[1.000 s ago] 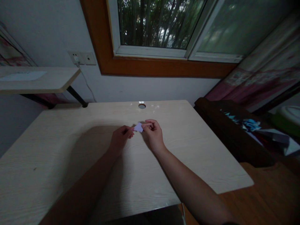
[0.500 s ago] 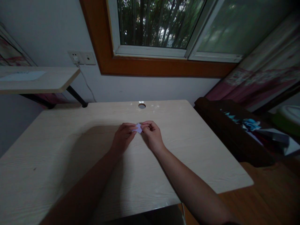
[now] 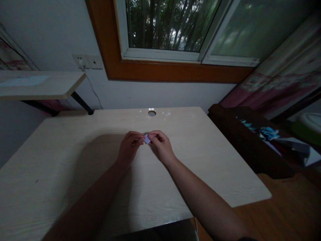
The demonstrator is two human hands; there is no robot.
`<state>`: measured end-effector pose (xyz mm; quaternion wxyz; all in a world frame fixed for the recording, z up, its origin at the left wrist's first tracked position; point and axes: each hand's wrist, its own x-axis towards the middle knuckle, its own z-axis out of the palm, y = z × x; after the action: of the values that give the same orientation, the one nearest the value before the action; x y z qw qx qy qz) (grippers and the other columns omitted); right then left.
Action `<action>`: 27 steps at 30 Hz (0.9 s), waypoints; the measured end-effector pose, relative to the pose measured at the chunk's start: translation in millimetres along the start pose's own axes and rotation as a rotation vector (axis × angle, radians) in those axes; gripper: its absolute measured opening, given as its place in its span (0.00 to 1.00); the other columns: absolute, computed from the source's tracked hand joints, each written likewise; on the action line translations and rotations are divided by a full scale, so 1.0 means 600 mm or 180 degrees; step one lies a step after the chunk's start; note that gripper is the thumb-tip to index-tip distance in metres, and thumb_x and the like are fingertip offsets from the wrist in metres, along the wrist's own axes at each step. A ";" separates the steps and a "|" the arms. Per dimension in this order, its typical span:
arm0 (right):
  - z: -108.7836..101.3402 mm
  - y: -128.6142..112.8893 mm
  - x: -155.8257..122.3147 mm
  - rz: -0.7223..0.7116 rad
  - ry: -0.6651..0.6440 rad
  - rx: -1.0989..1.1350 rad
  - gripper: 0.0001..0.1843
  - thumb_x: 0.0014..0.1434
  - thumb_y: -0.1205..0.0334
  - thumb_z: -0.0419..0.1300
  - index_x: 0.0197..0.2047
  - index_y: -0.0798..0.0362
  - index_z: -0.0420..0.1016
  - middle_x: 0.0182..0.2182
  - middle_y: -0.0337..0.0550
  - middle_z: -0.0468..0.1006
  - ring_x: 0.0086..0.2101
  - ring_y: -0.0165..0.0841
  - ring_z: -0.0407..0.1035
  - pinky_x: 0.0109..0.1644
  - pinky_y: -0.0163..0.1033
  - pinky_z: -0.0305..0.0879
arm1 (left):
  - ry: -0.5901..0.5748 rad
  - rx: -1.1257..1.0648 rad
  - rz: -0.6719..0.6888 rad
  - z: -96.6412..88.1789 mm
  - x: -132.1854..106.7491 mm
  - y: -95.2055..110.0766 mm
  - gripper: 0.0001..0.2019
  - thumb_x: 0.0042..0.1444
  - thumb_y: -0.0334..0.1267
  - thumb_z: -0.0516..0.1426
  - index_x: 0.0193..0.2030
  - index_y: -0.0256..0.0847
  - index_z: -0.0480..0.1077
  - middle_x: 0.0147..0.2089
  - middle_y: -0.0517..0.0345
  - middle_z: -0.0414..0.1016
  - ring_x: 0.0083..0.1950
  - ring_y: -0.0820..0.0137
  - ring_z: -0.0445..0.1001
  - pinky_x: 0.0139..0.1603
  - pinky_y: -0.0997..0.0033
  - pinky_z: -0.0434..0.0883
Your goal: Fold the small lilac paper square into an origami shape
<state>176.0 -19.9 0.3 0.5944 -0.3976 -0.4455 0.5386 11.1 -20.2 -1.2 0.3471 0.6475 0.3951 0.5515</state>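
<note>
A small folded piece of light purple paper [image 3: 146,139] is held just above the middle of the pale wood-grain desk [image 3: 190,140]. My left hand [image 3: 129,147] pinches its left side between thumb and fingers. From the other side, my right hand [image 3: 162,145] grips the right edge, thumb on top. Fingers cover both ends of the paper, so its full shape is hidden.
Behind my hands is a round cable hole [image 3: 151,113] in the desk. A raised shelf [image 3: 72,78] on black legs stands at the back left. Right of the desk, a dark wooden piece of furniture [image 3: 225,124] bears crumpled blue and white items. A window is ahead.
Both hands have shifted slightly left with the purple paper. The paper is turned a little and less of it shows between the fingers.
</note>
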 end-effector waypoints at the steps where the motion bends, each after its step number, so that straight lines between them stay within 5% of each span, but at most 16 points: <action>1: 0.000 -0.003 -0.002 -0.0049 -0.0060 -0.0110 0.09 0.55 0.53 0.69 0.37 0.47 0.81 0.31 0.38 0.79 0.32 0.32 0.71 0.40 0.39 0.69 | 0.0004 -0.0008 -0.0035 -0.001 0.000 0.000 0.07 0.62 0.42 0.61 0.40 0.43 0.78 0.45 0.53 0.73 0.40 0.70 0.76 0.38 0.69 0.80; 8: -0.003 -0.012 -0.003 -0.0814 -0.0203 -0.1023 0.04 0.57 0.56 0.69 0.36 0.45 0.84 0.39 0.44 0.78 0.40 0.36 0.72 0.47 0.44 0.69 | 0.0006 0.0043 -0.0260 -0.004 0.003 0.007 0.09 0.62 0.45 0.60 0.39 0.43 0.77 0.44 0.54 0.74 0.38 0.70 0.76 0.39 0.70 0.79; 18: -0.004 -0.013 -0.006 -0.1148 -0.0171 -0.1487 0.03 0.58 0.58 0.68 0.36 0.44 0.84 0.37 0.44 0.78 0.39 0.37 0.72 0.40 0.42 0.68 | -0.0046 0.0260 -0.0326 0.001 0.002 -0.002 0.07 0.61 0.43 0.60 0.37 0.43 0.76 0.41 0.55 0.75 0.39 0.69 0.77 0.40 0.71 0.78; 27: -0.006 -0.022 -0.004 -0.1432 -0.0050 -0.1751 0.02 0.57 0.59 0.67 0.34 0.44 0.84 0.35 0.43 0.78 0.39 0.38 0.71 0.45 0.45 0.69 | 0.0034 0.0339 -0.0418 0.001 0.003 0.001 0.07 0.60 0.42 0.60 0.35 0.42 0.76 0.40 0.55 0.75 0.38 0.70 0.75 0.37 0.72 0.76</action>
<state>183.4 -23.6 11.7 0.5654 -0.4306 -0.6548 0.2572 11.7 -19.0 -0.2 0.3454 0.6349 0.4674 0.5091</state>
